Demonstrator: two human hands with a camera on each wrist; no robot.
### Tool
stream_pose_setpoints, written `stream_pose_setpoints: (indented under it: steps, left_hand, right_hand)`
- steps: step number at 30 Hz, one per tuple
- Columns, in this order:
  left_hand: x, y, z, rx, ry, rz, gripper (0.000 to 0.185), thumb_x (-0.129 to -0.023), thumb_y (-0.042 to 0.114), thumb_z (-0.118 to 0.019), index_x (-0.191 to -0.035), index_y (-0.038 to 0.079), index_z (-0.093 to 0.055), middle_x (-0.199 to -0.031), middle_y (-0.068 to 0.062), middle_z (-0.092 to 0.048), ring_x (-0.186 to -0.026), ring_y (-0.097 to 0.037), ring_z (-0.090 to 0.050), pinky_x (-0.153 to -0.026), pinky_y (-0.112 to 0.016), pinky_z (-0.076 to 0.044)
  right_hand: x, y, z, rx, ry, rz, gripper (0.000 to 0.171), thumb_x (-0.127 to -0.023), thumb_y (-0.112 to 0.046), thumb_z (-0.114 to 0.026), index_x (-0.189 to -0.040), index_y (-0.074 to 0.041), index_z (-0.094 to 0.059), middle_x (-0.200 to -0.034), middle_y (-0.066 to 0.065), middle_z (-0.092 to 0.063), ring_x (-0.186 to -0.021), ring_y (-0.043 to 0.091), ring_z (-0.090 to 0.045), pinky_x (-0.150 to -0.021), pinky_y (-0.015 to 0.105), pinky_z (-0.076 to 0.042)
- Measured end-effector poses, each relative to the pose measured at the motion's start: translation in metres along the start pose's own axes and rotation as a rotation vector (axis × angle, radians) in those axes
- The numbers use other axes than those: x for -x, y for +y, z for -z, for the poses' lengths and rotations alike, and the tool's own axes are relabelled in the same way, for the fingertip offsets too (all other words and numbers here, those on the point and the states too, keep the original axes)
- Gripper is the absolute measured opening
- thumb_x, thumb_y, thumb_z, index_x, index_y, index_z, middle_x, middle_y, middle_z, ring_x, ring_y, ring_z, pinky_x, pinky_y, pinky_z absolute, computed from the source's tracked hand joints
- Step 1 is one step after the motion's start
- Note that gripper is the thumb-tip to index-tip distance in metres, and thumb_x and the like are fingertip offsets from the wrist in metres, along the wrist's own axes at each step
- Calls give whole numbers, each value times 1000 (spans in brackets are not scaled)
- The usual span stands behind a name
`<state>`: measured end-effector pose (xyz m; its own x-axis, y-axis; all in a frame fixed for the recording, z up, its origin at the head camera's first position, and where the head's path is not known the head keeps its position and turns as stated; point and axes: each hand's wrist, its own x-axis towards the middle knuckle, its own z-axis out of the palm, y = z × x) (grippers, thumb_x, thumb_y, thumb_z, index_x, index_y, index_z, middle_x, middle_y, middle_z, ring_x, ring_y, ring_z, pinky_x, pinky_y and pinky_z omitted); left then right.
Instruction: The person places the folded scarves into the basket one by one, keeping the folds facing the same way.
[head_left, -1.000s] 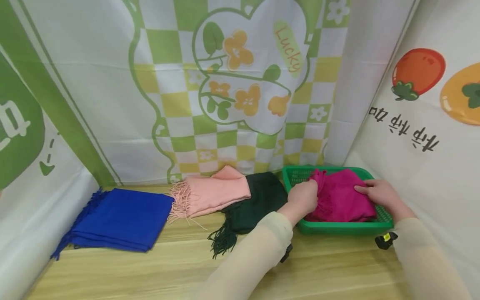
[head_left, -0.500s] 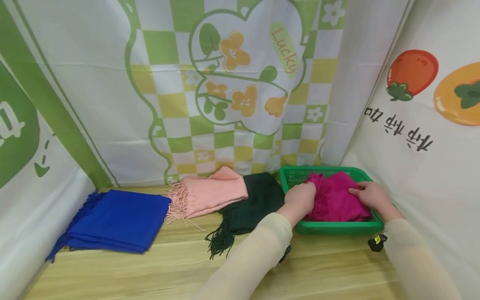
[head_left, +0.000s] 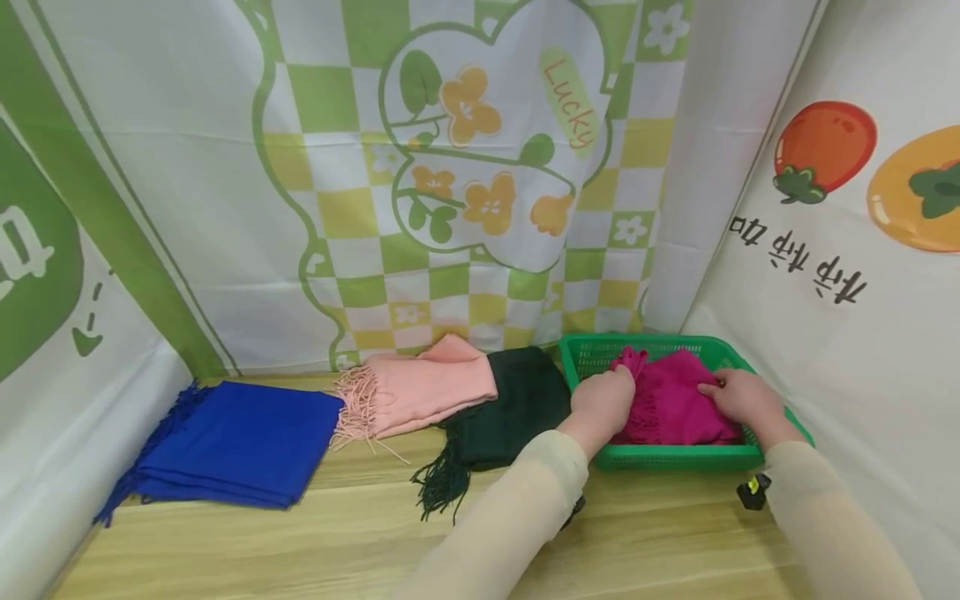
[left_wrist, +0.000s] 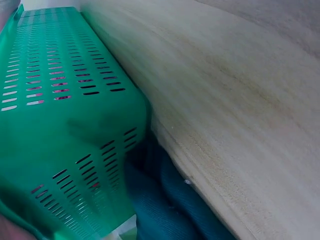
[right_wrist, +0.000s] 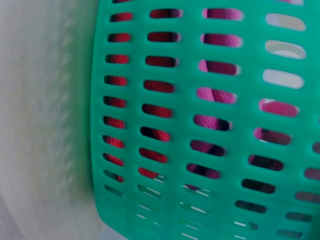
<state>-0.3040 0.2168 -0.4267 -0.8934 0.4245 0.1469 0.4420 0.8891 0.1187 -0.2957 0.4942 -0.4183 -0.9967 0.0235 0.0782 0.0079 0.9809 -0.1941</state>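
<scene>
So far, I judge only one piece is put away: the magenta scarf (head_left: 675, 400) lies inside the green basket (head_left: 678, 457), while the blue scarf (head_left: 240, 442), pink scarf (head_left: 420, 392) and dark green scarf (head_left: 517, 404) remain on the table (head_left: 375, 533). My left hand (head_left: 602, 400) grips its fringed end and my right hand (head_left: 738, 396) pinches its right side, both over the basket.

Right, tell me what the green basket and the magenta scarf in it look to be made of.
Green basket: moulded plastic by the look, slightly glossy, its walls pierced with even rows of slots.
Magenta scarf: soft woven or knitted cloth, matt, with a tasselled fringe; the fibre cannot be told. Both hands are on it.
</scene>
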Motion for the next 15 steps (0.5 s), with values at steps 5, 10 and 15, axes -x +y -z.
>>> stream_pose_setpoints:
  steps: [5, 10, 15]
  left_hand:
    - [3, 0, 1, -11, 7, 18, 52, -104, 31, -78, -152, 18, -62, -115, 7, -78, -77, -14, -74, -57, -32, -58]
    - [4, 0, 2, -15, 18, 22, 52, -105, 31, -76, -153, 19, -62, -116, 7, -78, -79, -13, -75, -58, -31, -59]
    - [5, -4, -1, -33, 13, 28, 46, -102, 33, -80, -143, 19, -66, -105, 7, -76, -71, -12, -71, -52, -30, -54]
  right_hand:
    - [0, 1, -3, 25, -9, 0, 59, -110, -35, -66, -142, 14, -63, -149, 45, -53, -134, 66, -53, -102, 76, -50]
    - [-1, 2, -4, 27, 3, 15, 58, -110, -33, -66, -142, 15, -63, -147, 46, -54, -133, 66, -54, -102, 76, -50]
    - [-5, -1, -9, 28, 10, 41, 55, -109, -31, -66, -138, 16, -65, -141, 45, -59, -127, 66, -58, -100, 75, -51]
